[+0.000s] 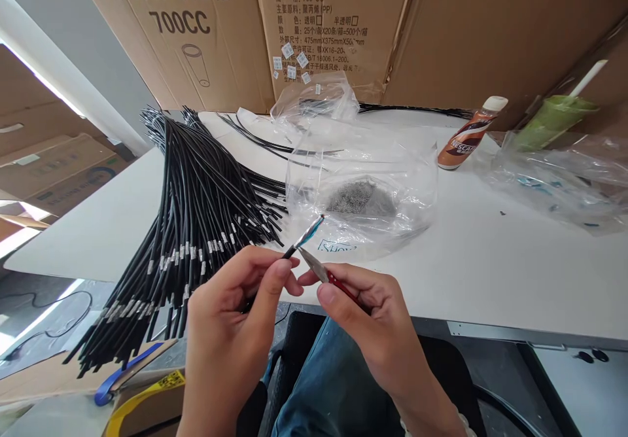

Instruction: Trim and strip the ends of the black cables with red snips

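My left hand (pixel 245 313) pinches a black cable (pixel 289 252) between thumb and fingers. Its stripped end points up and right, showing silvery shielding and a blue wire. In my right hand (pixel 367 319) is a small cutting tool with a pointed metal blade (pixel 314 264) and a red handle (pixel 343 284). Whether it is a knife or scissors I cannot tell. The blade's tip sits at the edge of the black jacket, close to my left fingertips. Behind my left hand, a large bundle of black cables (pixel 196 195) lies across the table, many with silvery bands.
Beyond my hands lies a clear plastic bag (pixel 407 208) holding a grey, fine-stranded heap (pixel 363 196). A Nescafe bottle (pixel 466 139) and a green cup (pixel 554 123) stand at the right by another plastic bag (pixel 564 195). Cardboard boxes (pixel 235 51) wall the white table's (pixel 515 260) back.
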Tool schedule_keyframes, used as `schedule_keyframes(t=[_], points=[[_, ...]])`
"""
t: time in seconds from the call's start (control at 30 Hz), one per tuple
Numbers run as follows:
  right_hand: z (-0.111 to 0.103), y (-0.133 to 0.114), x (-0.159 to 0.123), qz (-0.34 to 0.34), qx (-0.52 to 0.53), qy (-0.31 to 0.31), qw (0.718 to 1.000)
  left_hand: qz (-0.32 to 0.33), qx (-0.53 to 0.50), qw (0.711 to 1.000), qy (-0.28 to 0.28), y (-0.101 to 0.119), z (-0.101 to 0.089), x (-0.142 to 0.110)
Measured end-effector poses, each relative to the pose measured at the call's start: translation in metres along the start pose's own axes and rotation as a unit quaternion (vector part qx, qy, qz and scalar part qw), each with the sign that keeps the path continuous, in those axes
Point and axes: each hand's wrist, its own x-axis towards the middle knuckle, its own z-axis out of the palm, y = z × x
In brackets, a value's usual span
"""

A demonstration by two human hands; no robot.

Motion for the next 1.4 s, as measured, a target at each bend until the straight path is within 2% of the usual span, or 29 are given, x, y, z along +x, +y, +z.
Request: schedule_keyframes(t=[0.47,0.83,0.97,1.1,1.23,1.4], points=[[-0.008,-0.006,0.001,0.034,-0.042,0.001,0.999,0.016,0.036,0.999,-0.023,0.000,-0.002,0.005],[-0.006,-0.004,0.003,0.034,-0.030,-0.007,0.999,0.003,0.026,1.000,0.009,-0.004,-0.004,0.004],[-0.007,0.001,0.001,0.016,-0.057,0.069,0.996,0.011,0.028,1.000,0.004,-0.003,-0.003,0.005],[0.000,-0.001,0.010,-0.057,-0.064,0.150,0.985,-0.009,0.018,0.999,0.027,0.001,0.003,0.002],[0.010,-0.005,0.023,-0.103,-0.072,0.171,0.977,0.003,0.030,0.999,0.012,0.005,0.007,-0.001],[0.014,-0.002,0.028,-0.101,-0.070,0.167,0.978,-0.009,0.009,1.000,-0.011,0.002,0.004,0.000]])
